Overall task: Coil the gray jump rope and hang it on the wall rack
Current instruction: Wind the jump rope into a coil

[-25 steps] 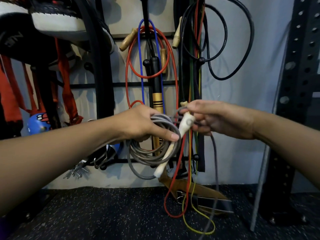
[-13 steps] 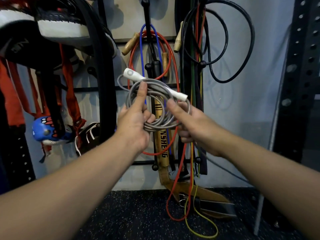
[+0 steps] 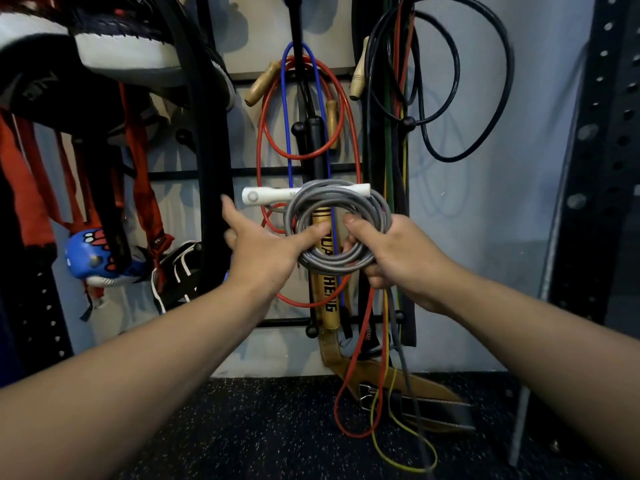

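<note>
The gray jump rope is wound into a round coil in front of the wall rack. Its white handle lies level across the top of the coil. My right hand grips the coil's right side, thumb inside the loop. A loose gray tail hangs from that hand toward the floor. My left hand is just left of the coil, fingers spread and index finger raised; only its thumb rests against the lower left of the coil.
Red and blue ropes with wooden handles, a gold-and-black stick and black cables hang on the rack's pegs. Boxing gloves and red straps hang at left. A perforated black upright stands at right.
The coil has shifted right and slightly down into my right hand's grip. My left hand has let go and spread its fingers. The white handle now lies level.
</note>
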Demonstrator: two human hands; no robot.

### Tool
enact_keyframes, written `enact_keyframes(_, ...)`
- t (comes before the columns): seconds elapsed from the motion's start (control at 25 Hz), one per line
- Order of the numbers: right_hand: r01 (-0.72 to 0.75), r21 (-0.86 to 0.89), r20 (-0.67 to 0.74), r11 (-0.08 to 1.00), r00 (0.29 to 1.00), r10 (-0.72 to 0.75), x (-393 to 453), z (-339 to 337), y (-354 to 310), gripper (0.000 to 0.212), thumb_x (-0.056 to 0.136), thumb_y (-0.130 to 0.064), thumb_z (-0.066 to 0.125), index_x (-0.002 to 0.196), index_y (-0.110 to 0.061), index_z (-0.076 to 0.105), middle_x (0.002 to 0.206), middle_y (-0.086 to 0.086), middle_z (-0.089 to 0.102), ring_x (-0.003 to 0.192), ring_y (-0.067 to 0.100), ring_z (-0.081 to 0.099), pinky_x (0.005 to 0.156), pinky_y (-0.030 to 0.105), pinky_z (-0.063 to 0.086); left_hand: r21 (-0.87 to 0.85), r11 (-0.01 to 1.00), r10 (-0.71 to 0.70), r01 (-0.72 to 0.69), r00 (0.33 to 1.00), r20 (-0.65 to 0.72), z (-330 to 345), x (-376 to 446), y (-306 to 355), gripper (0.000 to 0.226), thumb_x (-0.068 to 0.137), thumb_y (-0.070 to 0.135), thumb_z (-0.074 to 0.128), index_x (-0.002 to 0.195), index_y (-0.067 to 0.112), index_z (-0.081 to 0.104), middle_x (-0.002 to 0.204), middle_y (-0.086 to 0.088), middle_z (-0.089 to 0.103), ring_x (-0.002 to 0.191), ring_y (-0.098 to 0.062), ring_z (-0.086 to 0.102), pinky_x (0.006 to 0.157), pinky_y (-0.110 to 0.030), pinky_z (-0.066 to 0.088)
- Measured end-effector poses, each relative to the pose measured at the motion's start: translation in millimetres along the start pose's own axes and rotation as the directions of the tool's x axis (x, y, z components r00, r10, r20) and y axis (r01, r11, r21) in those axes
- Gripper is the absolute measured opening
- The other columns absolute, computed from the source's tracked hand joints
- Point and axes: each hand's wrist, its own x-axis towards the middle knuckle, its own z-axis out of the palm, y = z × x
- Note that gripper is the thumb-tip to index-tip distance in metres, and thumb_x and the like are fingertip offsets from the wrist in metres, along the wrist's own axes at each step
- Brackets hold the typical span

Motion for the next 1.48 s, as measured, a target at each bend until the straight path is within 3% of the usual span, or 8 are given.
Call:
enact_keyframes(0.16,0.012,-0.3,0.131,0.954,0.991,0.028,-1.2,-9.5,-3.1,0.033,0.104,-0.037,0.053,0.086,-0.011,0.06,0.056,0.001,0.043,0.04,0.011,0.037,0.04,0.025,0.036,0.55,0.572,0.551,-0.609,0.782,0.292,-16.7,8.1,31.7,0.133,0.062,0.049,0.092,0.161,0.035,0.004,0.166,-0.004,0.027,0.153,-0.025,0.025,0.124,-0.048,0.021)
enact_keyframes(0.36,0.103,-0.507,0.301,0.856,0.952,0.064,1.4,-19.5,-15.2,0.03,0.102,-0.036,0.057,0.089,-0.009,0.062,0.065,0.009,0.052,0.048,0.021,0.044,0.043,0.027,0.038,0.481,0.755,-0.112,-0.446,0.635,0.764,-12.2,35.1,66.8,0.066,0.071,0.031,0.091,0.13,0.024,0.06,0.106,-0.002,0.079,0.102,-0.017,0.074,0.101,-0.039,0.054)
enact_keyframes(0.44,0.125,-0.528,0.349,0.84,0.934,0.08,0.8,-24.7,-18.1,0.029,0.101,-0.037,0.059,0.095,-0.009,0.065,0.071,0.011,0.056,0.056,0.026,0.046,0.047,0.031,0.039,0.468,0.8,-0.192,-0.375,0.58,0.792,-8.6,38.5,62.2,0.034,0.077,0.03,0.087,0.102,0.011,0.073,0.084,-0.005,0.079,0.085,-0.02,0.075,0.09,-0.036,0.059)
enact_keyframes(0.68,0.135,-0.542,0.462,0.83,0.873,0.159,-3.6,-38.7,-18.6,0.027,0.09,-0.034,0.076,0.109,-0.015,0.073,0.078,0.003,0.062,0.063,0.013,0.05,0.053,0.024,0.039,0.514,0.764,-0.339,-0.39,0.435,0.834,-5.8,23.3,49.8,0.035,0.091,0.043,0.07,0.089,0.008,0.067,0.061,0.005,0.062,0.064,-0.015,0.063,0.071,-0.027,0.054)
enact_keyframes(0.84,0.057,-0.503,0.396,0.862,0.902,0.172,-7.4,-69.3,-25.3,0.042,0.084,-0.052,0.073,0.092,-0.012,0.076,0.07,0.008,0.047,0.064,0.023,0.043,0.061,0.034,0.04,0.403,0.826,-0.164,-0.394,0.517,0.84,-26.0,21.6,45.5,0.032,0.096,0.042,0.064,0.068,0.027,0.065,0.056,0.007,0.059,0.059,-0.011,0.059,0.069,-0.028,0.052)
enact_keyframes(1.04,-0.012,-0.28,0.124,0.96,0.991,0.048,-15.1,-99.0,-14.8,0.049,0.082,-0.064,0.064,0.084,-0.015,0.071,0.062,-0.002,0.04,0.057,0.016,0.044,0.063,0.033,0.053,-0.223,0.975,0.121,0.008,0.819,0.561,-24.4,18.1,20.2,0.032,0.098,0.04,0.06,0.077,0.016,0.056,0.055,0.007,0.046,0.055,-0.011,0.052,0.065,-0.027,0.053)
enact_keyframes(1.28,-0.011,-0.005,0.15,1.0,0.989,0.011,-15.3,-38.2,5.9,0.085,0.064,-0.085,0.059,0.127,-0.028,0.06,0.098,0.007,0.059,0.067,0.015,0.045,0.056,0.03,0.036,-0.748,0.629,-0.078,0.214,0.974,0.213,34.4,-0.3,36.1,0.035,0.099,0.041,0.06,0.073,0.019,0.053,0.057,0.006,0.05,0.052,-0.01,0.058,0.056,-0.026,0.056)
enact_keyframes(1.48,0.051,0.35,-0.055,0.935,0.998,-0.034,-6.7,-0.5,3.0,0.048,0.075,-0.059,0.074,0.105,-0.025,0.061,0.072,0.012,0.063,0.039,0.013,0.039,0.049,0.031,0.02,-0.747,0.636,-0.248,0.194,0.968,0.041,63.0,-15.7,44.2,0.051,0.098,0.06,0.05,0.081,0.015,0.068,0.076,-0.005,0.071,0.057,-0.019,0.064,0.039,-0.019,0.043)
